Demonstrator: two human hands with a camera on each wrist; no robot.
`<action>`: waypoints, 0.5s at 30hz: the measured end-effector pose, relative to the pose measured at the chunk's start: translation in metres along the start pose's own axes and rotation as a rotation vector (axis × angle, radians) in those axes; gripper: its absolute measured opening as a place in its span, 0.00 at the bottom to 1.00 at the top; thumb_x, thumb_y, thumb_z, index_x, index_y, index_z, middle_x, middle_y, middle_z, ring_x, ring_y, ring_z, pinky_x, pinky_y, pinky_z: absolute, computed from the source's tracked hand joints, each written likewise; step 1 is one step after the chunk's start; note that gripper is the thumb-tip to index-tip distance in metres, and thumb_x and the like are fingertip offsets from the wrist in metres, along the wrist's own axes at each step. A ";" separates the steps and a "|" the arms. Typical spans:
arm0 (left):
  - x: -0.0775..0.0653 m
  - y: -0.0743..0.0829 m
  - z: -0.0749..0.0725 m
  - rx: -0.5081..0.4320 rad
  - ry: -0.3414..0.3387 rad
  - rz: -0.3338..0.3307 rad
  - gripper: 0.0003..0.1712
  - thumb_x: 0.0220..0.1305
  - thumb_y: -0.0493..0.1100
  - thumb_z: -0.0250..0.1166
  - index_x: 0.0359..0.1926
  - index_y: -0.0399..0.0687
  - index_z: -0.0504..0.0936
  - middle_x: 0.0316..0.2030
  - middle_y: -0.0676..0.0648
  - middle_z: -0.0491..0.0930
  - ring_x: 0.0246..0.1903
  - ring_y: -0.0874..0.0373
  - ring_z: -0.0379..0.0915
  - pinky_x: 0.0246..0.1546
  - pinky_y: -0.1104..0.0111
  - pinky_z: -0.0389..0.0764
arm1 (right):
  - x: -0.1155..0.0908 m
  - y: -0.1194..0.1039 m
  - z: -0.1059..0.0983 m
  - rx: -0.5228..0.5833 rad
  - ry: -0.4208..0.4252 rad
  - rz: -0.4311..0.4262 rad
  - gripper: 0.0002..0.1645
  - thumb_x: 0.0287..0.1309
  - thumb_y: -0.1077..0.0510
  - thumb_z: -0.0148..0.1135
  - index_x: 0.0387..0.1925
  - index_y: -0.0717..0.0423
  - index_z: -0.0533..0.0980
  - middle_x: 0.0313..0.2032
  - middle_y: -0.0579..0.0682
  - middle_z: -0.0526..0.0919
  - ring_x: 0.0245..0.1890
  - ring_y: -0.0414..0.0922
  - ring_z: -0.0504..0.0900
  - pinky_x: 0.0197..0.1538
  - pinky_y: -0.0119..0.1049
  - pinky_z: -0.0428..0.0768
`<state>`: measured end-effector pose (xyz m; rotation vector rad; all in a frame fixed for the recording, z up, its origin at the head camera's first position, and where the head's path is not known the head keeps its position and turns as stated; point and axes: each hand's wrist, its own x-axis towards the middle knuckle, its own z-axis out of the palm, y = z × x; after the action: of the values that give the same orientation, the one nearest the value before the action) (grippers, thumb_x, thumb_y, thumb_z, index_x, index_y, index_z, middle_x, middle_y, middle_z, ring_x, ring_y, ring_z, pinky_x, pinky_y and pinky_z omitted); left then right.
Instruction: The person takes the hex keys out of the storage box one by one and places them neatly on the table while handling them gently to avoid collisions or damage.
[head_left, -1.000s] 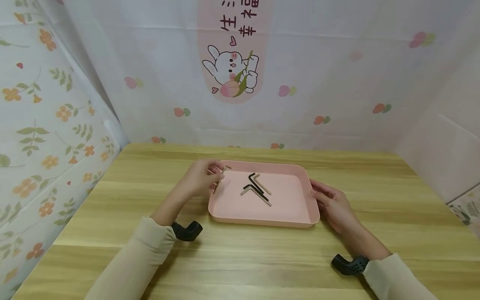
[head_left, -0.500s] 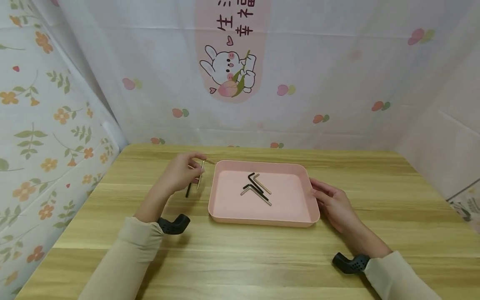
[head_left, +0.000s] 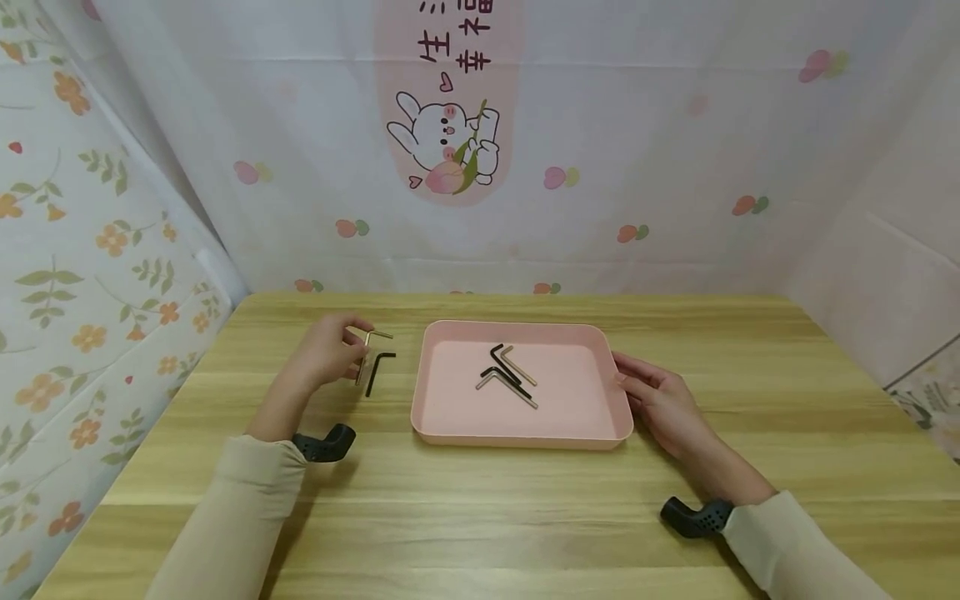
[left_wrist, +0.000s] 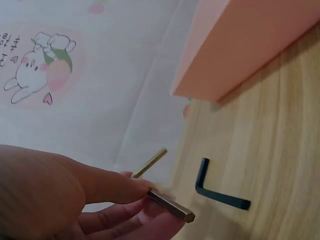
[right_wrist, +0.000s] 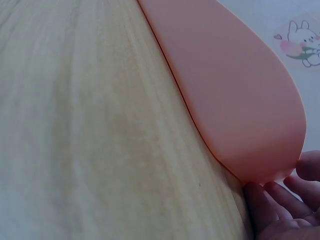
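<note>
Left hand (head_left: 326, 354) pinches a gold key (left_wrist: 171, 204) at the surface (head_left: 450, 517), left of the tray (head_left: 577, 396); a black key (left_wrist: 220, 197) lies between them. Four more keys (head_left: 513, 383) cluster inside! Right hand (head_left: 663, 408) grips the tray's right edge.

The left arm (head_left: 232, 500) slants forward and inward, and the left hand (head_left: 324, 354) pinches, thumb (left_wrist: 105, 184) pressed against bent fingers (left_wrist: 165, 224). The right arm (head_left: 787, 537) also angles inward; the right hand (head_left: 670, 410) holds its thumb above its fingers, gripping. Both hands lie well apart.
</note>
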<state>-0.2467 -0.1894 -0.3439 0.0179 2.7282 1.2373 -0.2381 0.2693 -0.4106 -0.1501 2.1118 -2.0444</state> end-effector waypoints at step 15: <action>0.011 -0.021 0.006 0.075 -0.010 -0.027 0.20 0.68 0.31 0.55 0.60 0.30 0.74 0.42 0.32 0.83 0.23 0.58 0.76 0.24 0.70 0.78 | 0.001 0.001 0.000 0.016 0.001 0.000 0.38 0.74 0.57 0.56 0.76 0.69 0.55 0.58 0.35 0.79 0.52 0.26 0.81 0.51 0.22 0.82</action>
<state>-0.2560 -0.1981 -0.3646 -0.0041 2.7557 1.1241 -0.2385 0.2692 -0.4119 -0.1470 2.0956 -2.0605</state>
